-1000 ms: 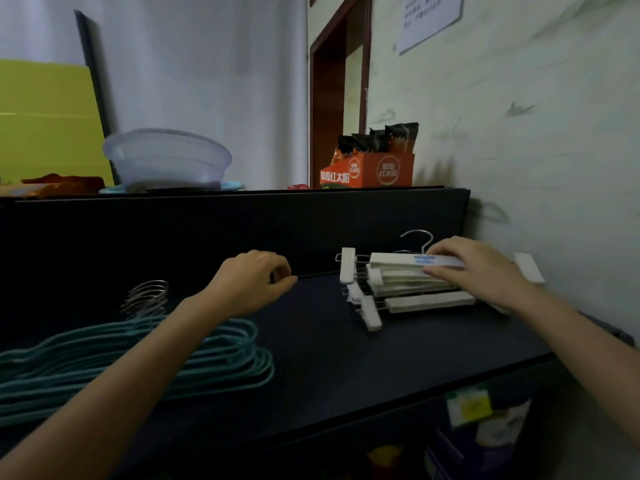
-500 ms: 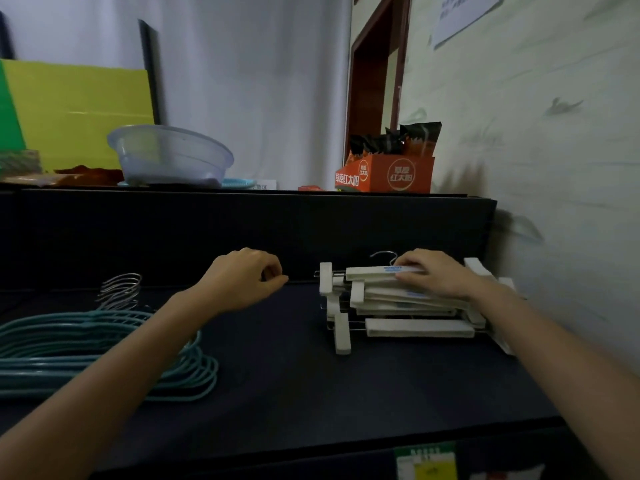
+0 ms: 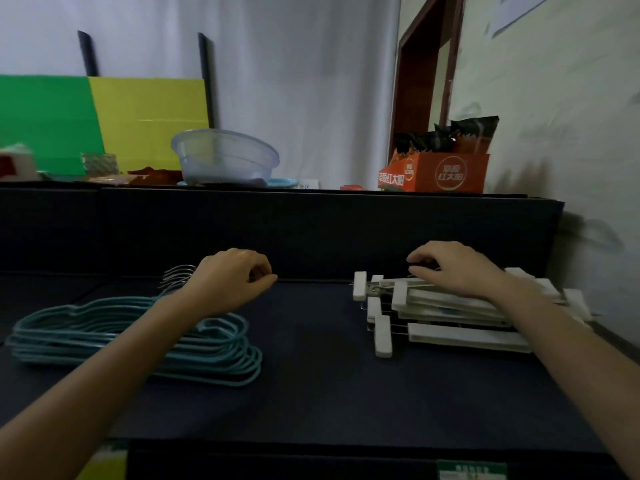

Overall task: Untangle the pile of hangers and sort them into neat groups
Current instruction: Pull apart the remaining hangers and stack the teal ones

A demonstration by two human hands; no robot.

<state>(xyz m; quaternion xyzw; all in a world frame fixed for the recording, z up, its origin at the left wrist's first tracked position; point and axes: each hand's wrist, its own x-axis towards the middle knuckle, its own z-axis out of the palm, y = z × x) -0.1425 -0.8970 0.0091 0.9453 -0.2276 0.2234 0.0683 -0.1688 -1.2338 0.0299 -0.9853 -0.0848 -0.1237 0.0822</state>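
A stack of teal wire hangers (image 3: pixel 214 351) lies flat at the left of the dark shelf (image 3: pixel 311 393), their metal hooks (image 3: pixel 178 275) pointing to the back. A stack of white clip hangers (image 3: pixel 450 315) lies at the right, next to the wall. My right hand (image 3: pixel 453 268) rests on top of the white stack, fingers curved over its back edge; whether they hold anything there is hidden. My left hand (image 3: pixel 232 278) hovers above the shelf beside the teal hooks, fingers curled in a loose fist, holding nothing.
A dark back panel (image 3: pixel 311 233) rises behind the shelf. On its top ledge stand a clear plastic basin (image 3: pixel 225 157), an orange snack box (image 3: pixel 436 171) and green and yellow boards (image 3: pixel 104 126). The wall (image 3: pixel 571 133) closes the right side.
The view has swung left and pulled back, showing more of the teal stack. My right hand slid toward the back edge of the white stack. My left hand stays curled.
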